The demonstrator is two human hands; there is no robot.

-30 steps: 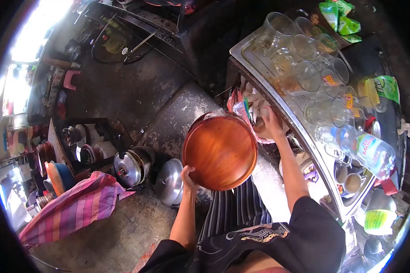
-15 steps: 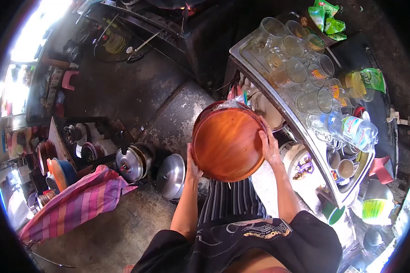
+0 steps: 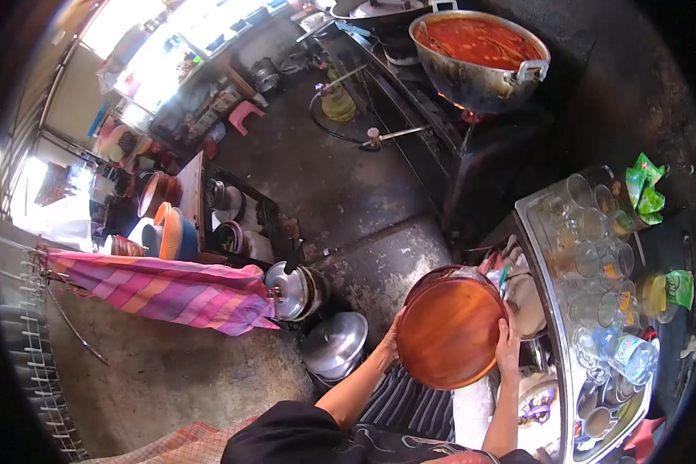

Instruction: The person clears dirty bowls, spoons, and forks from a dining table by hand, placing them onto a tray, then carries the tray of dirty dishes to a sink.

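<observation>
A round reddish-brown wooden tray (image 3: 450, 332), with at least one more like it beneath, is held up in front of the body. My left hand (image 3: 393, 337) grips its left rim. On the right rim is my right hand (image 3: 508, 346), its fingers wrapped over the edge. Something clear, like plastic, shows at the far rim. To the left of the trays stand a lidded metal pot (image 3: 290, 290) and a silver domed lid (image 3: 335, 344).
A metal tray (image 3: 527, 209) of glass mugs runs along the right, with a plastic bottle (image 3: 634, 357) near it. A big pot of red stew (image 3: 479, 46) sits over a flame at the top. A striped pink cloth (image 3: 170, 292) hangs at left.
The view has swung left and up, so the stew pot now shows and the surroundings sit farther right or lower. Both hands still hold the wooden trays.
</observation>
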